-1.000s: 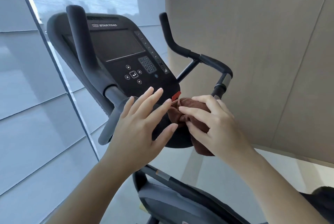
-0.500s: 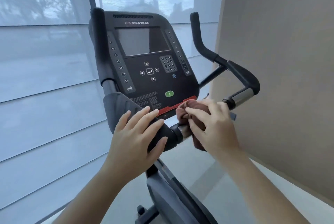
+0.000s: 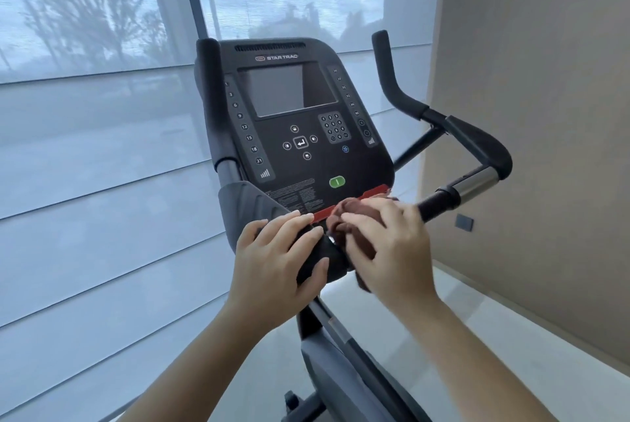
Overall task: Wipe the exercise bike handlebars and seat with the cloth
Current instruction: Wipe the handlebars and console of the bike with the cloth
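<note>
Both of my grips are meeting at the middle of the handlebars [image 3: 477, 145], just below the lower edge of the console [image 3: 300, 121]. My left grip [image 3: 276, 258] is wrapping over the black padded section there, fingers curling across the top and thumb hooking underneath, so it is clamping on the bar. My right grip [image 3: 392, 247] is closing round the brown cloth [image 3: 349, 207] and pressing it against the bar right beside my left fingertips; the two grips are almost touching. The cloth is sitting bunched in a wad with no clear long axis. Its top is brushing the red strip [image 3: 375, 192] along the console's foot, and a small tail is hanging below my palm. From under my right grip the bar's long axis is running up and to the right through a chrome sleeve [image 3: 477, 181], then bending back toward the console, and its right horn [image 3: 383, 63] is pointing up. The left horn [image 3: 208, 87] is standing upright against the console's side. The exercise bike [image 3: 327, 370] is facing a blind-covered window [image 3: 102, 149], with a beige wall [image 3: 528, 97] rising on my right.
</note>
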Action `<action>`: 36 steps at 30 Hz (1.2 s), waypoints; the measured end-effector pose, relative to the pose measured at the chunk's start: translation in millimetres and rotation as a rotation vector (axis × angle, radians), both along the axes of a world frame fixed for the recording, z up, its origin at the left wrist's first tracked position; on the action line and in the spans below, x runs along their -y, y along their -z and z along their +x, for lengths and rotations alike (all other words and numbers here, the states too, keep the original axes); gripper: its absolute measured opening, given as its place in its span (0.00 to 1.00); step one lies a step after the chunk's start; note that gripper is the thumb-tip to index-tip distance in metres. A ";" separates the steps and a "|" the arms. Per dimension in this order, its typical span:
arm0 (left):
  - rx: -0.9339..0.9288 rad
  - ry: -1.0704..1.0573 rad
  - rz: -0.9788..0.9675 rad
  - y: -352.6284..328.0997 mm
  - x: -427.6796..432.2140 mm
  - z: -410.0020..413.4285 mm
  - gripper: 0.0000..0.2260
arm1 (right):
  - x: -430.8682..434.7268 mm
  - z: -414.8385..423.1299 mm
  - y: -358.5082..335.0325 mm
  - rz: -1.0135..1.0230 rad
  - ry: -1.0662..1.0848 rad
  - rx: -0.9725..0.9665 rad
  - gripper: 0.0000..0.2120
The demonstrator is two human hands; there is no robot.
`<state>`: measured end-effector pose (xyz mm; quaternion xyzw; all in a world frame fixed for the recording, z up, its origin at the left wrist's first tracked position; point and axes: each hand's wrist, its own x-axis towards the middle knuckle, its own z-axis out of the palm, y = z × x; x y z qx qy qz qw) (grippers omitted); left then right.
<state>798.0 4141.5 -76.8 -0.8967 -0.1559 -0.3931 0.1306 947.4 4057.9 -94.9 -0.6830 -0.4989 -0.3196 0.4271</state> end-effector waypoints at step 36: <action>0.235 -0.286 -0.143 31.8 49.2 20.2 0.12 | 5.0 72.2 -7.7 -0.117 -0.057 -0.030 0.14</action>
